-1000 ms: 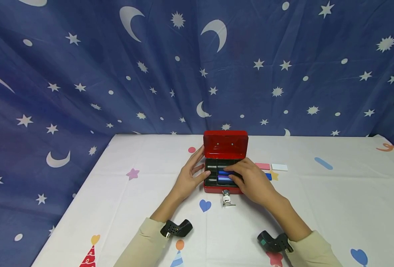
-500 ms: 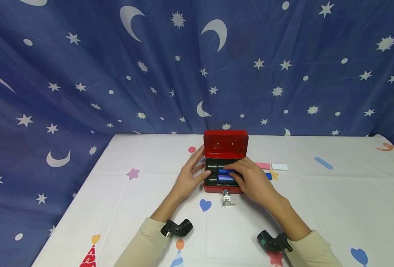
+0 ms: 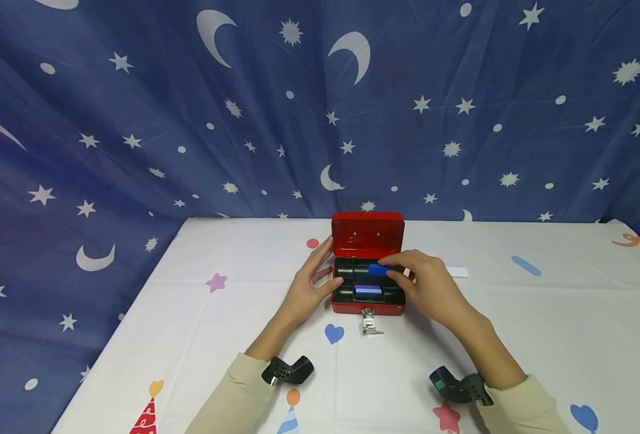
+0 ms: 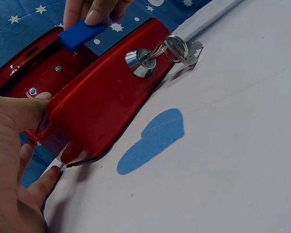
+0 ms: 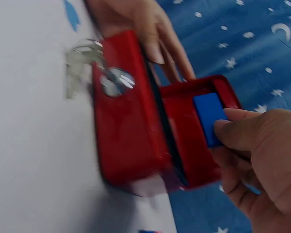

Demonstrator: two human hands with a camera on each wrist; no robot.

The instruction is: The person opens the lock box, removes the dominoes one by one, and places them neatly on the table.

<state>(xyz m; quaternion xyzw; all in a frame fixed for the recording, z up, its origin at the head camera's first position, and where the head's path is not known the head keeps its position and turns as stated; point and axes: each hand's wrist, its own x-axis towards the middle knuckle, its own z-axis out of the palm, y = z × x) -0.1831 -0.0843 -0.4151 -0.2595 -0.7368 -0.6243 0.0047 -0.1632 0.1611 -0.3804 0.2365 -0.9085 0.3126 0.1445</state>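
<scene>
A red cash box stands on the table with its lid raised and a black compartment tray inside. My left hand rests against its left side, fingers straight along the wall and thumb over the rim. Between thumb and fingers, my right hand pinches a flat blue rectangular block, held over the right part of the tray. In the front middle compartment lies a purple and light-blue block. Keys on a ring hang from the lock at the front.
A white block lies on the tablecloth right of the box, partly behind my right hand. Behind the table hangs a dark blue curtain with moons and stars. The white cloth has printed shapes.
My right hand has lifted the blue block up from the tray and moved slightly right and back, uncovering the tray's right side. My left hand stays on the box.
</scene>
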